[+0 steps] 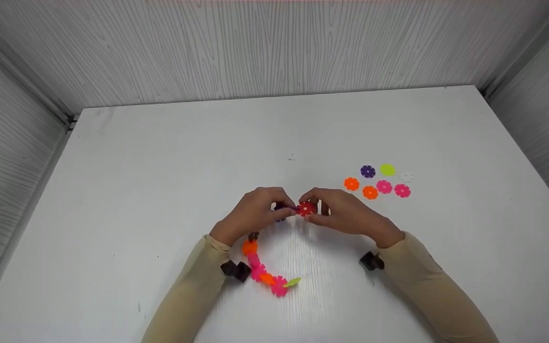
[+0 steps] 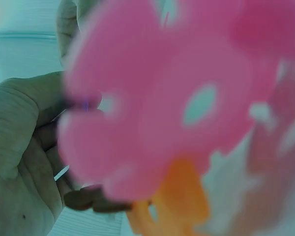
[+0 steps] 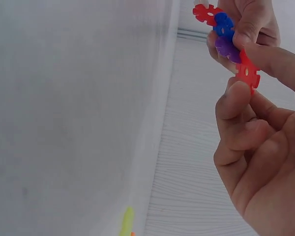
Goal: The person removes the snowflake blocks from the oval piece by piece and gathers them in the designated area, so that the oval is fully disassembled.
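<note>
The fingers [image 1: 321, 220] of the right hand [image 1: 348, 212] are closed to a narrow pinch, thumb against fingertips, with a red disc [image 1: 310, 209] edge between them. The left hand [image 1: 255, 212] pinches the chain [image 1: 258, 271] just beside it, its thumb over the purple disc [image 3: 227, 49] and blue disc [image 3: 226, 22]. The red disc touches the purple one; whether their slots are fully seated cannot be told.

The step looks like joining red to purple. To do it well, the left thumb should brace the purple disc close to the joint, so that the push does not work the blue one loose. The red disc is best turned across the purple, slot facing slot, and pressed straight in without twisting; a light tug would then test the hold.

From the left hand the chain curves back over the desk [image 1: 160, 166], partly hidden at the wrist, to a yellow-green end disc [image 1: 293, 282]. Letting that tail rest there should spare its joints.

Beyond the right hand, off to its right, lie seven loose discs [image 1: 384, 186]; farther back stands a wood-grained wall [image 1: 274, 47].
</note>
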`<state>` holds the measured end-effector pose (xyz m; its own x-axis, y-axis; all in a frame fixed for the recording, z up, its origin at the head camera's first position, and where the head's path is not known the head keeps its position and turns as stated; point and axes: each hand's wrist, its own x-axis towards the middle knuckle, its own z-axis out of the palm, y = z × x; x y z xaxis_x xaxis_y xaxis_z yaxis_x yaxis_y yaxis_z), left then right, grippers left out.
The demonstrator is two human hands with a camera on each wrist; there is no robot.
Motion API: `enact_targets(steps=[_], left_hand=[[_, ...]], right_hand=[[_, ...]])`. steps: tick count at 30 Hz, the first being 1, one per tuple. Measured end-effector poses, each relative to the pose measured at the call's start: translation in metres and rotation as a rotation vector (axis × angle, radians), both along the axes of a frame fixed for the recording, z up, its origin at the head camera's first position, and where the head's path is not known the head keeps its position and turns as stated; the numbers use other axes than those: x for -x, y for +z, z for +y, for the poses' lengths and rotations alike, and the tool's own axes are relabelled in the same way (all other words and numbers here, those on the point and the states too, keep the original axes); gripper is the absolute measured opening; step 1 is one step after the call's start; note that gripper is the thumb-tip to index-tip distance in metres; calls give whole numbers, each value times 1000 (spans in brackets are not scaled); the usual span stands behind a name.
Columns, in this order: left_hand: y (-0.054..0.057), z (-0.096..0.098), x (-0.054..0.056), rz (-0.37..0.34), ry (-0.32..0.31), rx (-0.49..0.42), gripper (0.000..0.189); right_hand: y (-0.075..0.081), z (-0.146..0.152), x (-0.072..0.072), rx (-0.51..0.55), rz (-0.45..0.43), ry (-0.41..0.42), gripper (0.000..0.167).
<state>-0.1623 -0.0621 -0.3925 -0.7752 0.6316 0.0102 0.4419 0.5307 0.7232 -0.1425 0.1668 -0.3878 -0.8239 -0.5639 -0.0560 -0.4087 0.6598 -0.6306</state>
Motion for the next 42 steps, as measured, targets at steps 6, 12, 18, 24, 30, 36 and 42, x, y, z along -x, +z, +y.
enact_targets(steps=[6, 12, 18, 24, 30, 36, 42], left_hand=[[1, -1, -1, 84, -34, 36, 17], [-1, -6, 2, 124, -24, 36, 14], [-2, -9, 4, 92, 26, 48, 14], [-3, -10, 5, 22, 87, 112, 18], [-2, -14, 6, -80, 83, 123, 36], [-1, -18, 8, -203, 46, 161, 58], [-4, -23, 12, -279, 4, 159, 58]], right_hand=[[2, 3, 1, 13, -6, 21, 36], [4, 13, 5, 23, 24, 2, 37], [4, 24, 12, 11, -19, -99, 37], [4, 33, 17, -21, -32, -181, 40], [1, 38, 21, -32, -52, -205, 41], [-3, 43, 25, -20, -67, -225, 42], [-6, 49, 30, 13, -107, -246, 41]])
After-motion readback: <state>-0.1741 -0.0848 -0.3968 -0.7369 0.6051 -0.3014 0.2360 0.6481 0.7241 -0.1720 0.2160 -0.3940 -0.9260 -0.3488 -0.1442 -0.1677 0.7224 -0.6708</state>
